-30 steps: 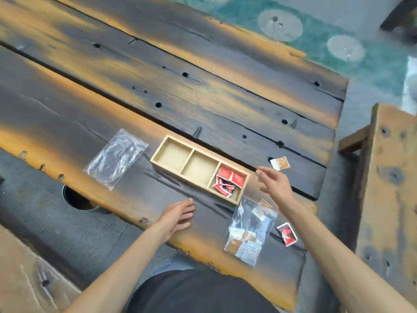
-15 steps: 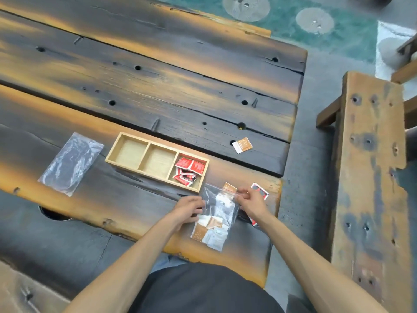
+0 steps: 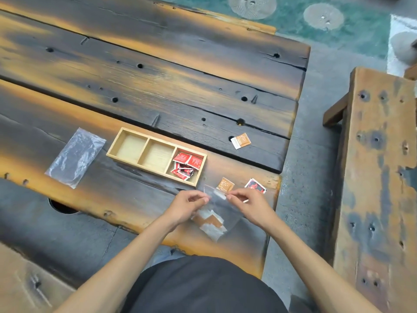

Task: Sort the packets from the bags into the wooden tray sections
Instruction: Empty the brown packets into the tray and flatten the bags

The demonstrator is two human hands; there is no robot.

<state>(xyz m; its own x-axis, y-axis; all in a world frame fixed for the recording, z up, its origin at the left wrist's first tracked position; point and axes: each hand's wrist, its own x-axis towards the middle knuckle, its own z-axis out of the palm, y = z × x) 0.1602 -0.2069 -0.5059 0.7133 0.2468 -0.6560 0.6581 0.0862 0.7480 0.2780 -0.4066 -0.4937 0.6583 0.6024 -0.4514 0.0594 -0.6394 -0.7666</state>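
A three-section wooden tray (image 3: 114,148) lies on the dark plank table. Its right section holds several red packets (image 3: 186,165); the left and middle sections are bare. Just in front of the tray, a clear plastic bag (image 3: 217,213) with brown and white packets is lifted a little off the table. My left hand (image 3: 186,205) pinches the bag's top edge on the left, and my right hand (image 3: 247,204) pinches it on the right. Loose packets lie nearby: a brown one (image 3: 225,184), a red one (image 3: 255,186), and another brown one (image 3: 241,141) farther back.
An empty clear bag (image 3: 75,157) lies flat left of the tray. A round hole (image 3: 61,206) opens at the table's near edge. The table ends close to the right of my hands; a wooden bench (image 3: 374,177) stands beyond the gap.
Both hands came in to the packet bag, took its top edge and raised it slightly. The view shifted right and closer.
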